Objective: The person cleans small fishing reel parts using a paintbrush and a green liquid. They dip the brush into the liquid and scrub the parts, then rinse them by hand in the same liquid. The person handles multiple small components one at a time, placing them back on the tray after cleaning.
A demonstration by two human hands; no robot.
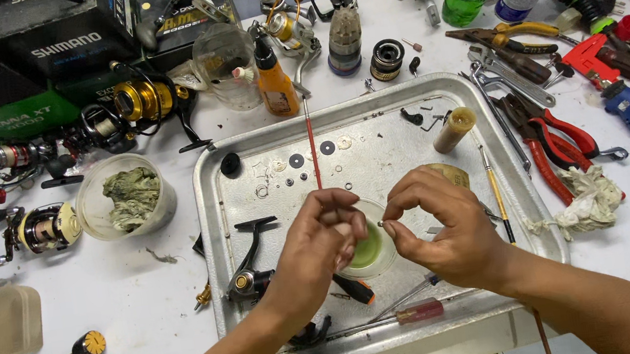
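bright even overhead light | soft shadows | mild tray [246, 149] glare | sharp | edges bowed

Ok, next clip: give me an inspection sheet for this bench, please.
Surface: white table bearing a dented metal tray.
Job's things: thin red-handled brush and a tiny part held over a small tub of green grease; washers on the tray.
Clutter: fishing reels, orange bottle, red pliers, rag, screwdrivers.
Grippers: left hand pinches the brush; right hand pinches the part.
Cables: nothing seen.
Surroundings: boxes at the back.
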